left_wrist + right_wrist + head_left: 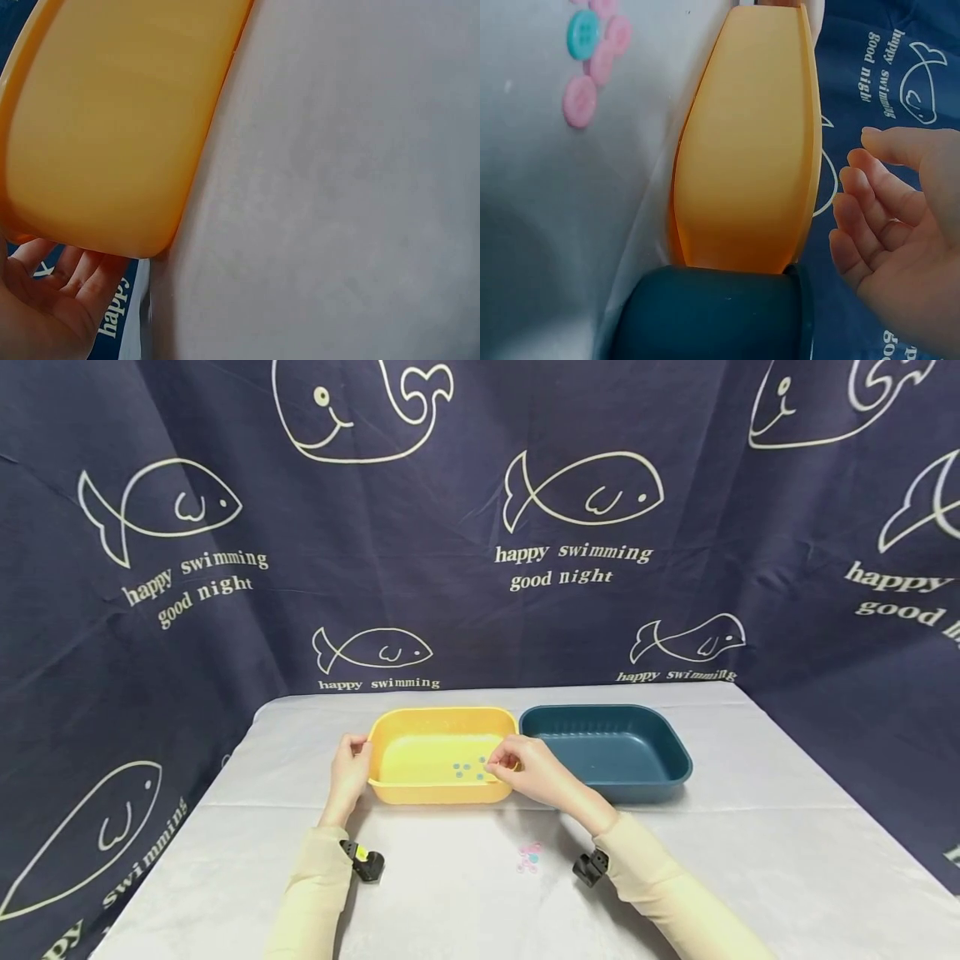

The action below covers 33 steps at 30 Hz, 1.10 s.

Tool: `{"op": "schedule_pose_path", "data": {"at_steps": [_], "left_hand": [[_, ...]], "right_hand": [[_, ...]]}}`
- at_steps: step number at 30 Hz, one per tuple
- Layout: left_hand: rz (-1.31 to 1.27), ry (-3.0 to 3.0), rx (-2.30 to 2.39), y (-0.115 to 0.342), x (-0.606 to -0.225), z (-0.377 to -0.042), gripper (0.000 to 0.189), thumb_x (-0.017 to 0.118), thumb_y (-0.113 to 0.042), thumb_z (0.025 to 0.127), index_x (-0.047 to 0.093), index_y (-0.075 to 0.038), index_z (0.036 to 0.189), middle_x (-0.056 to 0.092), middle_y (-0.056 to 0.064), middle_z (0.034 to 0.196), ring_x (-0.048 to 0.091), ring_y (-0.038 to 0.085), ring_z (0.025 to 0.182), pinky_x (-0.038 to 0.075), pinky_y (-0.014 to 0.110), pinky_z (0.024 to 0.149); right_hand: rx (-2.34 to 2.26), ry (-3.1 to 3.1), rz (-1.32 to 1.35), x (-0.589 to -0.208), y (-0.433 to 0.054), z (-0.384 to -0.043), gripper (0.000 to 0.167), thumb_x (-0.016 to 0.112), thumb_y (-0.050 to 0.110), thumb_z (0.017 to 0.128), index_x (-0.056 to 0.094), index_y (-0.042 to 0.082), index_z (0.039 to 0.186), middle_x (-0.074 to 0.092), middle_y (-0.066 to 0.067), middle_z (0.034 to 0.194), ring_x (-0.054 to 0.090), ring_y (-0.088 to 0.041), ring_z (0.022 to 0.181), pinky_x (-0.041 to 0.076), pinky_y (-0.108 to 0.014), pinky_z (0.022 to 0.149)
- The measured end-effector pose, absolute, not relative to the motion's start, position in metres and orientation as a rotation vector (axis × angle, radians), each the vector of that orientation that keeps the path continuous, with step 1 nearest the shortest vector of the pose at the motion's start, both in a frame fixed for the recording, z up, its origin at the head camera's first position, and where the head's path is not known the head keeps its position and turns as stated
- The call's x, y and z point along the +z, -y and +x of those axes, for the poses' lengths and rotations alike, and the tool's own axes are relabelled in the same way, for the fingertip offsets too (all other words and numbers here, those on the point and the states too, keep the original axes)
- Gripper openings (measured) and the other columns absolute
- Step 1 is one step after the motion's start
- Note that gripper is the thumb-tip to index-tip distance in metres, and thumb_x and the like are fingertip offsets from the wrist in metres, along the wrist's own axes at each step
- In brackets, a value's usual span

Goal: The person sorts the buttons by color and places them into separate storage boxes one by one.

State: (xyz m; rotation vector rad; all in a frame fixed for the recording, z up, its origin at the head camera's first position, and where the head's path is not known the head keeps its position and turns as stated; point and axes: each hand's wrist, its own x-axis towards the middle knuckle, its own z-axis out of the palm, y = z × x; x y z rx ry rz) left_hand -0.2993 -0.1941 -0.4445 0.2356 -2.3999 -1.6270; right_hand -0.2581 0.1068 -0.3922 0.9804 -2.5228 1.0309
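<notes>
My right hand hangs over the right end of the yellow bin, fingers loosely curled, with nothing I can see between them. Small blue buttons lie in that bin near my fingertips; its wall hides them from my right wrist view. My left hand touches the bin's left end, fingers fairly straight. The dark teal bin stands right beside, partly covered by my right hand. Nearer me, pink buttons and a turquoise button lie on the tabletop.
</notes>
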Motion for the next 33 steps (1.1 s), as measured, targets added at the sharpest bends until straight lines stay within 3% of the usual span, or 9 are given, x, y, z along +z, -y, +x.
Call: {"op": "schedule_pose_path", "data": {"at_steps": [14,33], "left_hand": [[0.239,2.41,-1.64,0.196,-0.445,-0.3,0.031,0.037,-0.014,0.096,0.043,0.004,0.121,0.046,0.021,0.117,0.044,0.032,0.107,0.039,0.043,0.092],[0.231,2.409,-1.652,0.194,-0.443,-0.298,0.031,0.037,-0.014,0.097,0.042,0.004,0.121,0.045,0.022,0.119,0.043,0.033,0.111,0.038,0.045,0.095]], "right_hand": [[1.035,2.492,1.023,-0.395,-0.113,-0.246,0.005,0.068,0.012,0.084,0.066,0.008,0.083,0.059,0.002,0.075,0.051,-0.005,0.069,0.047,-0.019,0.063],[1.03,2.513,1.007,-0.404,-0.123,-0.231,0.006,0.067,0.015,0.085,0.065,0.011,0.082,0.062,0.004,0.076,0.054,-0.004,0.07,0.051,-0.028,0.064]]}}
